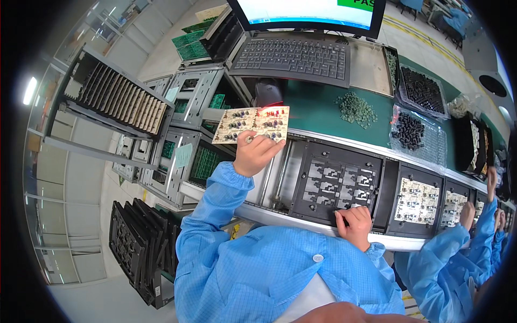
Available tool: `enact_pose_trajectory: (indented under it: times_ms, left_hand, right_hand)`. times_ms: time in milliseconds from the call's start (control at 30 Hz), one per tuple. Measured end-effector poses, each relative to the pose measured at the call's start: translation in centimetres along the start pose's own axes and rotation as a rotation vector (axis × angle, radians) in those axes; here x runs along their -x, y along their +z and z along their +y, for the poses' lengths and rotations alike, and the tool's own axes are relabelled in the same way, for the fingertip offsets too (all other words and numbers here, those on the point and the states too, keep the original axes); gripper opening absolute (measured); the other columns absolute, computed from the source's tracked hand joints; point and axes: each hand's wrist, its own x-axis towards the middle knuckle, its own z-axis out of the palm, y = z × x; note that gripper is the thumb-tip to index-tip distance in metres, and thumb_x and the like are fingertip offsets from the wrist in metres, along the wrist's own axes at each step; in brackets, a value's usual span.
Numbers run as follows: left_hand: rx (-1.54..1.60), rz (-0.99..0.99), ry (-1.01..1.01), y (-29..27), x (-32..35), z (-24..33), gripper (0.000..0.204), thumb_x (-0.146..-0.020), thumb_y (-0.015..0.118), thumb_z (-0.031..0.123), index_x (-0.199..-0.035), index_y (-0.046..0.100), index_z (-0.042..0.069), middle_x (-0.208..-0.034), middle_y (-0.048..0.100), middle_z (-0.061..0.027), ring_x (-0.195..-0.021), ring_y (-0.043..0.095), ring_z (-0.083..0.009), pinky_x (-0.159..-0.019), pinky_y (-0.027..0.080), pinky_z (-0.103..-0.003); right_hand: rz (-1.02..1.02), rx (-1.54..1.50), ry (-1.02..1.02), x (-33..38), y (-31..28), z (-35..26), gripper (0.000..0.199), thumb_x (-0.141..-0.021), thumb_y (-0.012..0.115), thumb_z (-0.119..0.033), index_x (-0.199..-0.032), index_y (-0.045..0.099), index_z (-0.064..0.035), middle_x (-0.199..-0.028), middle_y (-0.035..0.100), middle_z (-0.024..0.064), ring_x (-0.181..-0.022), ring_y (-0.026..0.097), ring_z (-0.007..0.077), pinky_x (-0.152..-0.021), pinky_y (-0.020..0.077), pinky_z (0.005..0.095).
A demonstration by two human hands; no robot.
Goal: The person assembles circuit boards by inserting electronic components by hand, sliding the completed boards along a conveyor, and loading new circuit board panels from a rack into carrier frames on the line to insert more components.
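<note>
My left hand (253, 153) pinches the near edge of a pale circuit board (231, 125), lifted left of the conveyor. Several small dark and red components stand on it, and red light falls on its upper part. Just behind it is a dark scanner-like device (267, 92). My right hand (354, 223) is closed, fingers curled, at the near edge of a black carrier tray (308, 207) with cut-outs and no board in it. A small whitish spot shows at its fingertips; what they hold, if anything, is hidden.
Farther right on the conveyor, a carrier holds another circuit board (417, 202). A keyboard (293, 58), a monitor (307, 21), a pile of small greenish parts (356, 109) and plastic trays of black parts (407, 131) stand behind. Board racks (116, 99) are left; a co-worker's sleeve (439, 264) is right.
</note>
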Motion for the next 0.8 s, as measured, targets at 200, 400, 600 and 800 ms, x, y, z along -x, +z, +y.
enact_pose_trajectory:
  times_ms: [200, 400, 600, 800]
  left_hand:
    - [-0.003, -0.015, -0.008, -0.2, -0.7, -0.5, 0.031, -0.082, 0.076, 0.016, -0.112, 0.08, 0.023, -0.083, 0.059, 0.0111, -0.082, 0.061, -0.0076, -0.1, 0.038, -0.039]
    - [-0.034, -0.023, 0.007, -0.5, -1.3, -0.4, 0.027, -0.085, 0.077, 0.016, -0.11, 0.079, 0.024, -0.082, 0.06, 0.0113, -0.082, 0.062, -0.0073, -0.104, 0.035, -0.041]
    - [0.029, -0.026, -0.015, -1.2, -2.1, 0.9, 0.028, -0.084, 0.078, 0.015, -0.111, 0.08, 0.025, -0.082, 0.059, 0.0117, -0.082, 0.061, -0.007, -0.102, 0.036, -0.041]
    - [0.215, 0.148, 0.317, -2.5, -4.3, 13.0, 0.034, -0.085, 0.075, 0.024, -0.118, 0.081, 0.027, -0.093, 0.061, 0.0142, -0.095, 0.059, -0.0041, -0.097, 0.038, -0.037]
  right_hand:
    - [0.013, -0.015, 0.001, -0.3, 0.0, 0.1, 0.011, -0.083, 0.086, -0.012, -0.083, 0.075, -0.0105, -0.073, 0.063, 0.0031, -0.07, 0.06, 0.0258, -0.07, 0.0462, 0.0397]
    - [0.029, -0.068, 0.033, 0.1, -0.2, 0.7, 0.01, -0.084, 0.085, -0.011, -0.084, 0.075, -0.0101, -0.074, 0.064, 0.0032, -0.071, 0.06, 0.026, -0.07, 0.046, 0.0397]
    - [0.003, -0.074, 0.077, 0.2, -1.2, 0.7, 0.004, -0.088, 0.081, -0.006, -0.088, 0.078, -0.0056, -0.079, 0.071, 0.0067, -0.074, 0.063, 0.0281, -0.073, 0.0483, 0.039]
    - [-0.141, -1.261, 0.77, -2.4, 0.0, 1.1, 0.051, -0.115, 0.053, -0.018, -0.162, 0.044, -0.0006, -0.131, 0.073, 0.0105, -0.113, 0.067, 0.0127, -0.1, 0.0529, 0.0292]
